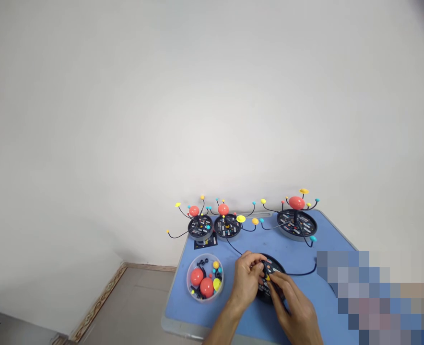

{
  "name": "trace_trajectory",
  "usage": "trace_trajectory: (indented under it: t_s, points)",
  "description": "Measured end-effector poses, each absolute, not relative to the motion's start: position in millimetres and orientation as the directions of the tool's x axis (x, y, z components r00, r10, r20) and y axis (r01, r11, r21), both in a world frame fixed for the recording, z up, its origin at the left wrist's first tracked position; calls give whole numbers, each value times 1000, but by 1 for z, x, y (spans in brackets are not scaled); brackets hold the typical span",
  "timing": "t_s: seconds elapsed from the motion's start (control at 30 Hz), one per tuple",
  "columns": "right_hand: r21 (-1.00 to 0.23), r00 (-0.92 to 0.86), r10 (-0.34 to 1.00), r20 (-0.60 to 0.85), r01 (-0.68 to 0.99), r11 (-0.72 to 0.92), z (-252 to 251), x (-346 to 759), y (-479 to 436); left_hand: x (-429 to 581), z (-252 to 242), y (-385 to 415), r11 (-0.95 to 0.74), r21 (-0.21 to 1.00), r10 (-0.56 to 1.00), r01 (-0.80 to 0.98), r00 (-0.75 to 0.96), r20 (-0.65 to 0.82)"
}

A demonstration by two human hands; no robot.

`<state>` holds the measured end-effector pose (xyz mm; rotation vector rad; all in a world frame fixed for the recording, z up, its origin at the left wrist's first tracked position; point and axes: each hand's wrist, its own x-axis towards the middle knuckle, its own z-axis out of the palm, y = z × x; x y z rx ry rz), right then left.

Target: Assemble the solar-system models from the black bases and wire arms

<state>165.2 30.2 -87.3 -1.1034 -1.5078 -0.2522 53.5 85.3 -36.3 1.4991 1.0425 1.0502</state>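
Bare hands (250, 282) on black plastic disc (274, 264)

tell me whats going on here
A person is working with their left hand and right hand on a round black disc on a blue table, fingers close around a small yellow ball. To the left sits a clear round container of red balls and coloured parts. Behind stand three black bases with red balls and wire arms.

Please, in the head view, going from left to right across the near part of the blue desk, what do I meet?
Clear round tub of red balls and small parts → left hand → right hand
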Motion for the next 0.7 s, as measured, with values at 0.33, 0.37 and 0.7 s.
trace_trajectory:
  t_s: [0.33, 0.37, 0.7]
  points:
    - [-314, 1, 539, 842, 814, 488, -82, 168, 26, 48, -41, 99, -137, 926, 945, 353, 327, 15]
    - [-303, -13, 547, 837, 822, 482, -83, 169, 26, 48, -42, 99, -136, 920, 947, 367, 322, 12]
    - [-249, -111, 620, 776, 850, 464, -105, 175, 24, 50, -41, 94, -221, 732, 956, 644, 291, 32]
